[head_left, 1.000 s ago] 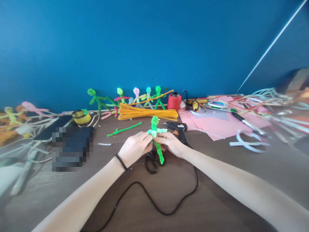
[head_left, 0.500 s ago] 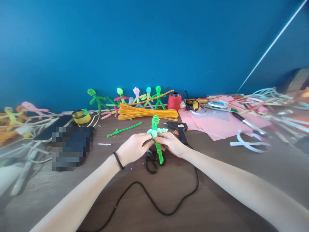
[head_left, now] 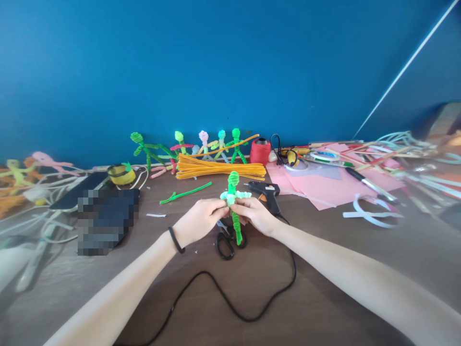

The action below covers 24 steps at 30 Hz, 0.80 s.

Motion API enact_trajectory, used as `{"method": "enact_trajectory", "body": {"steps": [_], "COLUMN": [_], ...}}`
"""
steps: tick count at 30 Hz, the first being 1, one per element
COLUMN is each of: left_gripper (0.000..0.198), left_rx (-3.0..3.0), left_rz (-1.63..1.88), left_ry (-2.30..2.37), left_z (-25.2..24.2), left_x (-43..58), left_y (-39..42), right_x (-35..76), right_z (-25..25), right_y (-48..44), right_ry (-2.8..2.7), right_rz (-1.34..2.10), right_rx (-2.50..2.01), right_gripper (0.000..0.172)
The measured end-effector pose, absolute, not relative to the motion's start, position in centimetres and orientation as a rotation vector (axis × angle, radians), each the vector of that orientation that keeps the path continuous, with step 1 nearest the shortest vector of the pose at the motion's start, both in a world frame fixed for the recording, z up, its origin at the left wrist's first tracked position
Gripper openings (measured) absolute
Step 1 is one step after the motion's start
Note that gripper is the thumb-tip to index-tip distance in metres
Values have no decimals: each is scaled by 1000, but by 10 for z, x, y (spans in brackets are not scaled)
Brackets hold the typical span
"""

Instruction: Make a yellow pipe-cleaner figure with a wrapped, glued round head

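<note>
Between my hands stands a pipe cleaner figure [head_left: 236, 221] with a green coiled head, pale mint arms and a green coiled lower part pointing down. My left hand [head_left: 201, 218] pinches it at the middle from the left. From the right, my right hand [head_left: 257, 215] grips its body, thumb in front and other fingers partly hidden behind. Under the figure lie black-handled scissors [head_left: 225, 246], their blades mostly covered by my hands. A black glue gun [head_left: 268, 191] rests just beyond my right hand. Past my left hand lies a bent green pipe cleaner [head_left: 185, 193].
An orange pipe cleaner bundle [head_left: 221, 169] lies at the back, before several finished figures [head_left: 236, 144] along the wall. Beside it stands a red spool [head_left: 260, 152]. Pink paper [head_left: 306, 187] and a marker [head_left: 370, 184] are right. The black cord [head_left: 230, 300] winds across the front.
My left fingers have closed in, thumb and forefinger now together at the figure's middle. The figure has tilted very slightly, its head a little to the right. My right hand keeps its hold.
</note>
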<state>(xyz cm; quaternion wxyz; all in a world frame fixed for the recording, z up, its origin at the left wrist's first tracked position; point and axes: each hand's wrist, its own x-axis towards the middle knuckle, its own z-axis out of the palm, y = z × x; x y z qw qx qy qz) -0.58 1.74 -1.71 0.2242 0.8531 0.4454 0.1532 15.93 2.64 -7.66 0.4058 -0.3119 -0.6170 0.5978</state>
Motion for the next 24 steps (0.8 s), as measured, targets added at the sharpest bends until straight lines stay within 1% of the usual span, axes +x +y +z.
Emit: {"method": "enact_trajectory", "body": {"steps": [4,10,13,18,24], "left_gripper": [31,32,28,21,11], "left_rx": [2291,2079,1870,1462,1209], "left_rz": [419,396,414,444,483], "left_ry": [1241,1204,1121,1122,1056], "left_z": [-16,-18,-20,-23,-25], "left_x": [-7,-10,-11,-12,-11], "left_y": [19,22,22,22,23], "right_x": [160,160,159,160,160], "right_z": [-73,-72,-69,-65,-64], "right_y": [24,22,19,16,14], "right_ry": [-1614,-1660,-1672,-1745,-1773], "right_rz": [1470,1454,1450,1377,1344], "right_rx": [-807,-796,-774,-806,-792], "right_gripper": [32,30,29,29,26]}}
